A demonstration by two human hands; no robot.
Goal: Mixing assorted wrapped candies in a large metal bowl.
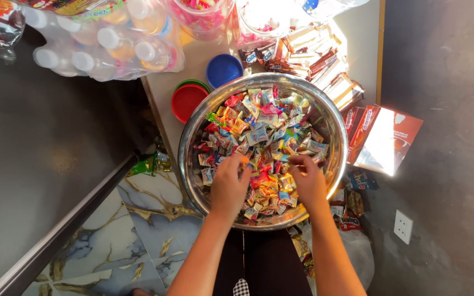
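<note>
The left hand [229, 186] and right hand [307, 181] hid sweets at six o'clock in the steel bowl [193, 134]; bottles [105, 44] at eleven were cut off by the edge.

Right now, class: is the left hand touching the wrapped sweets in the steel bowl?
Touching. The head view shows the left hand resting in the wrapped sweets, its fingers pressed into the pile.

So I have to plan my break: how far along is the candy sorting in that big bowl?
Done: nothing shows sorted out; no separate pile is visible. In hand: the left hand and right hand are both down among the wrapped candies at the near side of the steel bowl; what the fingers pinch is unclear. Left: the bowl looks full, and the red lid and blue lid lie off beside it.
</note>
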